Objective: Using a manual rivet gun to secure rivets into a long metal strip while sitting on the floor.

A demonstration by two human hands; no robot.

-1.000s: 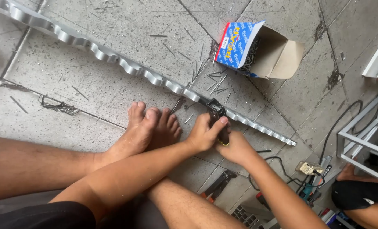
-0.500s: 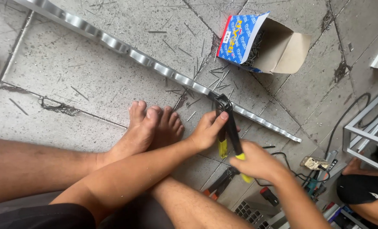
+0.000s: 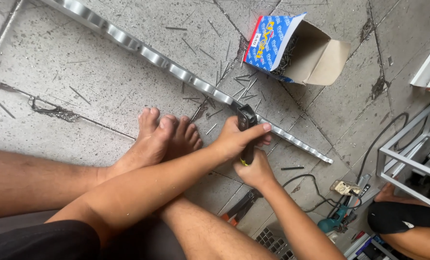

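The left hand has its grip pressed around the head of a black hand tool that sits on a long shiny metal strip lying slantwise across the tiled floor. The right hand, just below, has its grip squeezed around the tool's handles. Loose nails lie scattered between the strip and an open cardboard box, with bare feet just left of the hands.

Black riveter tool upright on long metal strip, gripped.
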